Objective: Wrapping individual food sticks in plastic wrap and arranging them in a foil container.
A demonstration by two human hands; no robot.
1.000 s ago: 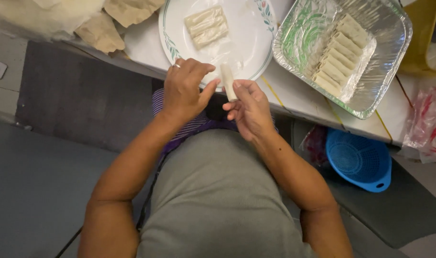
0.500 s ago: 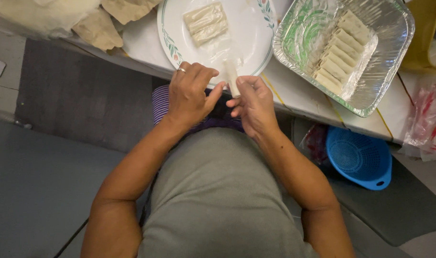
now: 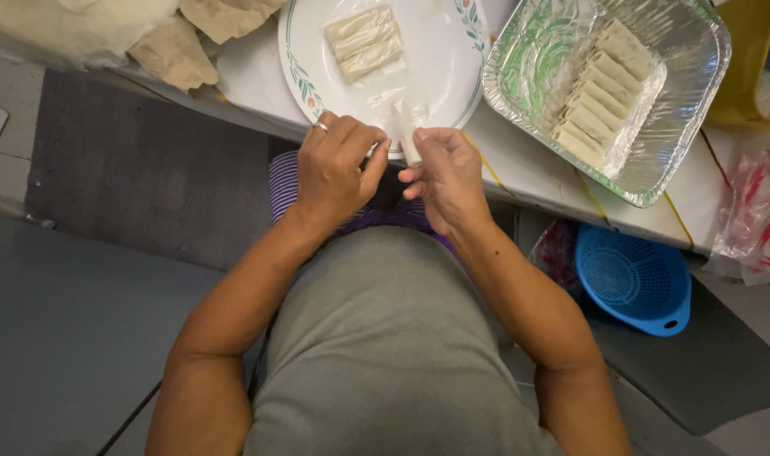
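Both of my hands meet at the near rim of a white plate (image 3: 452, 51) with a floral edge. My left hand (image 3: 334, 169), a ring on one finger, and my right hand (image 3: 444, 173) pinch a thin pale wrapper roll (image 3: 409, 133) between their fingertips. Two finished rolls (image 3: 364, 38) lie side by side on the far part of the plate. A foil tray (image 3: 680, 143) to the right holds a row of several more rolls (image 3: 600, 89).
The plate and tray sit on a white table (image 3: 528, 169) whose edge runs diagonally. Crumpled brown paper (image 3: 178, 51) lies at the upper left. A blue plastic colander (image 3: 634, 279) stands on the floor at the right, beside a red and white plastic bag (image 3: 761, 215).
My hands have stayed together on the roll, fingers shifting slightly around it. The view has drifted a little, so the plate and tray sit higher in the frame.
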